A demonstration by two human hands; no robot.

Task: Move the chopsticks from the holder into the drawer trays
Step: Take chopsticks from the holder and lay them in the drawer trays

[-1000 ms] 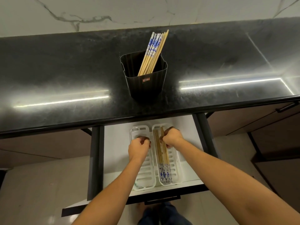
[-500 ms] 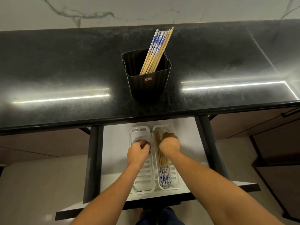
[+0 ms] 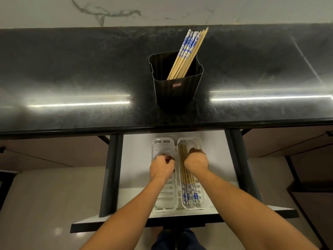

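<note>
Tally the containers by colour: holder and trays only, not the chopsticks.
Black ribbed plastic chopstick holder on the counter: 1
White slotted plastic trays in the drawer, left one and right one: 2
Total: 3

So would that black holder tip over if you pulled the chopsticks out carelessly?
Possibly. The black holder looks thin-walled and light, so a sideways tug might drag it across the glossy countertop. Its chopsticks all lean to one corner, which probably adds tipping leverage. Its broad, squarish base should help steady it.
</note>
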